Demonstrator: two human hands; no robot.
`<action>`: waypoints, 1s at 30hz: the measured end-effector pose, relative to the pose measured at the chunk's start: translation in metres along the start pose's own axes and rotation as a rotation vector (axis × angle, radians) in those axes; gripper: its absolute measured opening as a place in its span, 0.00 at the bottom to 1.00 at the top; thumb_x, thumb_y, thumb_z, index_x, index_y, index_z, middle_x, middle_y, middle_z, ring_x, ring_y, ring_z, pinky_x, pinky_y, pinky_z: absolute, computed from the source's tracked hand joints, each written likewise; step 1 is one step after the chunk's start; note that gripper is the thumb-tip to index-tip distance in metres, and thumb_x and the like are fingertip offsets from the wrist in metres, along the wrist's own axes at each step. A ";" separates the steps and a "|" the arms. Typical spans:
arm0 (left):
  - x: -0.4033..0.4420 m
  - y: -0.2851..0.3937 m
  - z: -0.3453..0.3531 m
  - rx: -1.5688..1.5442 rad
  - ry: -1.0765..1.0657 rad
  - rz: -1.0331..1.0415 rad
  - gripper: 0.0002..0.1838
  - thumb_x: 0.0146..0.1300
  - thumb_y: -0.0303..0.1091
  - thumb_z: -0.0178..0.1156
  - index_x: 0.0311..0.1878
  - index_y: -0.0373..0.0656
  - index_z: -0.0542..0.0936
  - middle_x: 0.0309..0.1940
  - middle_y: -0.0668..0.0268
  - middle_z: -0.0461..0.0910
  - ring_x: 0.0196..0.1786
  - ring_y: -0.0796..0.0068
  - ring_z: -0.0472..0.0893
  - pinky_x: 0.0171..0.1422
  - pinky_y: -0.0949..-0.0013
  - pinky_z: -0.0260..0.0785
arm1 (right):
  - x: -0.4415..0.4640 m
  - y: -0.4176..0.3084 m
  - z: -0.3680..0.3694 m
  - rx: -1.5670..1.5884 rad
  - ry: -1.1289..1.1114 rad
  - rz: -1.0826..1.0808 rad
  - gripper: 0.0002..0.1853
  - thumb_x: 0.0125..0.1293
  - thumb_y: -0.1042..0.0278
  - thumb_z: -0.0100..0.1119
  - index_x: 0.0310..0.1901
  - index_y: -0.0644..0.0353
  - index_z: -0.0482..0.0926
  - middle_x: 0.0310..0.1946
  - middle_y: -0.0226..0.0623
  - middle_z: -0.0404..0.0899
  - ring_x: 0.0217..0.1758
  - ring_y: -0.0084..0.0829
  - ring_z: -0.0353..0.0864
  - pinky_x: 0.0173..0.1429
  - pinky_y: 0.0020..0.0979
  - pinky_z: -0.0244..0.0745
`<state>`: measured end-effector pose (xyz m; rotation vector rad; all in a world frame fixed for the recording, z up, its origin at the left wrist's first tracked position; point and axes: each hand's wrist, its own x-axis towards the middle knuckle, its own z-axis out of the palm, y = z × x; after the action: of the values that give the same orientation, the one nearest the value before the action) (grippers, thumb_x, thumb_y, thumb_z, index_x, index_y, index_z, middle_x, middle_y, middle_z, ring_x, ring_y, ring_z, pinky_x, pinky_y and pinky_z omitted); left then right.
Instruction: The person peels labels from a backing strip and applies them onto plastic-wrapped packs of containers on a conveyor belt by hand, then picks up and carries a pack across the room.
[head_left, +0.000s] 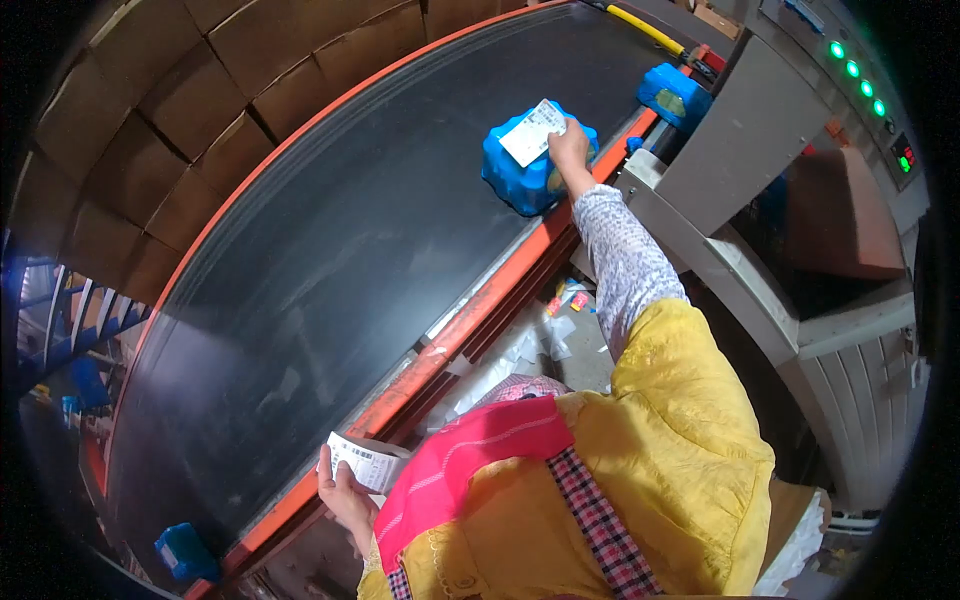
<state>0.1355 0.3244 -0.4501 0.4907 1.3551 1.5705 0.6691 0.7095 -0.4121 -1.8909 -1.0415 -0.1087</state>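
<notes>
My right hand (571, 153) is at the right edge of a white printed label (533, 133), fingers closed on it. The label lies over the top of a blue plastic-wrapped package (507, 182) on the black conveyor belt (330, 250). Whether the label is stuck down, I cannot tell. Low in the view, my left hand (346, 497) grips a roll of white printed labels (368, 465) near the belt's orange edge, the thumb lying on the printed face.
Stacked cardboard boxes (190, 100) line the belt's far side. Another blue package (675, 97) sits by the grey machine (690, 130) with green lights, and one more blue package (185, 552) is at lower left. An orange rail (400, 385) edges the belt.
</notes>
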 end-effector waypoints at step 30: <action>0.099 0.105 -0.029 0.549 -0.199 0.353 0.21 0.61 0.22 0.51 0.58 0.33 0.73 0.55 0.58 0.76 0.53 0.71 0.76 0.59 0.71 0.66 | -0.448 -0.314 -0.128 0.426 -2.630 -0.829 0.28 0.66 0.42 0.45 0.40 0.64 0.80 0.36 0.48 0.82 0.36 0.35 0.77 0.44 0.37 0.71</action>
<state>0.0259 0.4026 -0.3908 1.2448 1.5996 1.3552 0.2080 0.3974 -0.3349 0.0698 -2.7099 2.3128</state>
